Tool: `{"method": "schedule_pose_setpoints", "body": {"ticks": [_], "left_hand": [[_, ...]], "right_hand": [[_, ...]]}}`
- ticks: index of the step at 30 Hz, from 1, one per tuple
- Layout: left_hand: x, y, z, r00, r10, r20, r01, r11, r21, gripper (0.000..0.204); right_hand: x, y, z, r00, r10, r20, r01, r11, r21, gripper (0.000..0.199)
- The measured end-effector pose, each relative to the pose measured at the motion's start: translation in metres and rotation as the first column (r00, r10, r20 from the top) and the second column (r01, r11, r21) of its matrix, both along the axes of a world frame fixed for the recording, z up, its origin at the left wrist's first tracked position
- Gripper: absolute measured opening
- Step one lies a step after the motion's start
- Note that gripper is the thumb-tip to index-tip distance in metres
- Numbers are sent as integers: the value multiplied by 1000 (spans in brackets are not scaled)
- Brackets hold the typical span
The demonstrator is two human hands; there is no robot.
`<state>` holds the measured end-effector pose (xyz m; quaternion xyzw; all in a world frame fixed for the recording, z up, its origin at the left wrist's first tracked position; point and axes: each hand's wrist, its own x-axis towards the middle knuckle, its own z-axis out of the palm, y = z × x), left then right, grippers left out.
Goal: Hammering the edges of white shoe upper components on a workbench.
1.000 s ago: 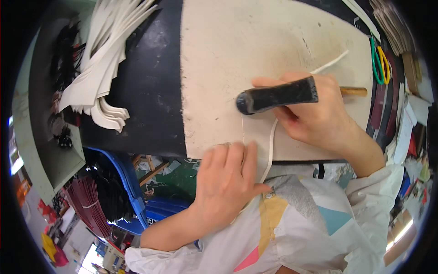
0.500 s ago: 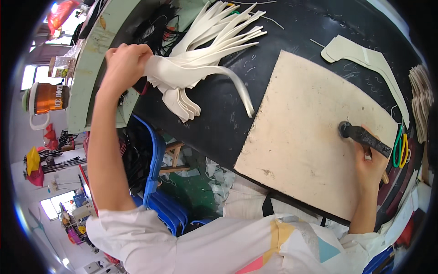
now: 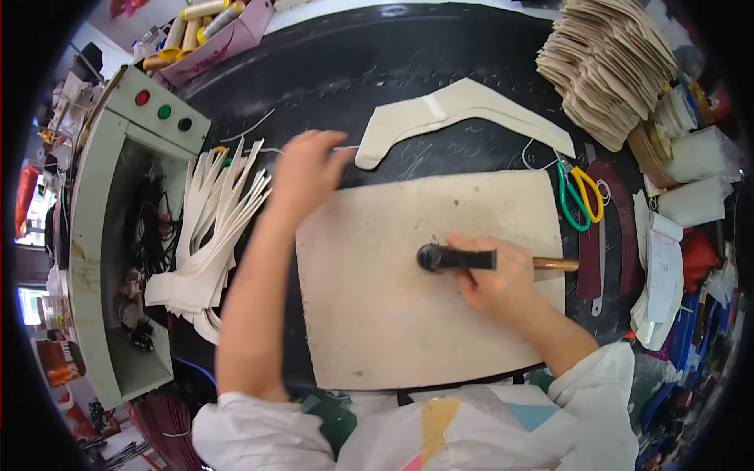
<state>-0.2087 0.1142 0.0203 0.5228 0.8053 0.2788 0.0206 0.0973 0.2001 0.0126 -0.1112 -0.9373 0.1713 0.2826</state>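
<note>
My right hand [image 3: 503, 279] is wrapped round the wooden handle of a hammer [image 3: 463, 258]. The hammer's dark metal head rests over the middle of a beige board [image 3: 393, 330]. My left hand [image 3: 310, 169] is above the board's far left corner, slightly blurred, thumb apart from the fingers and nothing visible in it. Just right of it lies a bent cream-white piece [image 3: 463, 102], apparently layered, with a thread at its left end. A bundle of cream-white strips [image 3: 200, 251] lies left of my left forearm, partly hidden by it.
A green metal box [image 3: 94, 259] with coloured buttons stands at the left. Thread spools [image 3: 188, 35] sit at the back left. Green-and-yellow-handled scissors [image 3: 580, 196], a metal ruler [image 3: 601, 286] and maroon strips [image 3: 624, 235] lie right of the board. A beige stack [image 3: 605, 71] occupies the back right.
My left hand has let go of the cream-white strips at the left and moved right, toward the bent piece. The view has turned. My right hand still grips the hammer over the board.
</note>
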Motion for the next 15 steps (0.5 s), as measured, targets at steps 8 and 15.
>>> {"method": "schedule_pose_setpoints", "body": {"ticks": [8, 15], "left_hand": [[28, 102, -56, 917, 355, -182, -375, 923, -89, 38], [49, 102, -4, 998, 5, -58, 28, 831, 556, 11]], "right_hand": [[2, -4, -3, 1000, -9, 29, 10, 1000, -15, 56], [11, -2, 10, 996, 73, 59, -68, 994, -84, 43]]}}
